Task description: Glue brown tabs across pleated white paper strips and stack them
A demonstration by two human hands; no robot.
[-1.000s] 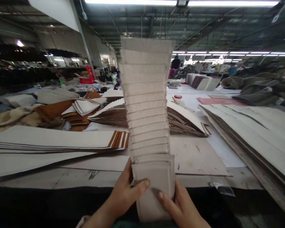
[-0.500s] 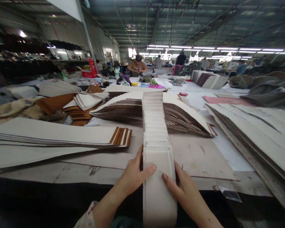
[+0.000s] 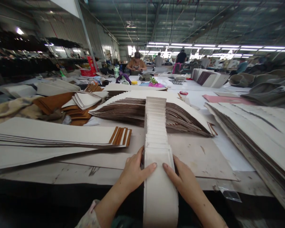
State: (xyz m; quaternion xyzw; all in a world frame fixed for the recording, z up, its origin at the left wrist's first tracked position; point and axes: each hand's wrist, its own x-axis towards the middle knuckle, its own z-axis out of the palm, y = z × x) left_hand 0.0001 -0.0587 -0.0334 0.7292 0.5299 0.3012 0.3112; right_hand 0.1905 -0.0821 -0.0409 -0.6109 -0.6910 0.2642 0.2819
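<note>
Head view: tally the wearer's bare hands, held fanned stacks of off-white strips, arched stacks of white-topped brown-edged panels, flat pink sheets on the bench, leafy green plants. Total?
Bare hands: 2 (left hand, right hand)
Held fanned stack of off-white strips: 1
Arched stack of white-topped brown-edged panels: 1
Flat pink sheet: 1
Leafy green plant: 1
Total: 6

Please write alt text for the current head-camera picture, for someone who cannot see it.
A person's left hand and right hand hold a stack of overlapping pale strips at the near edge of a cluttered worktable. A fanned pile of sheets lies beyond; brown-ended strips lie left, larger pale sheets right.
</note>
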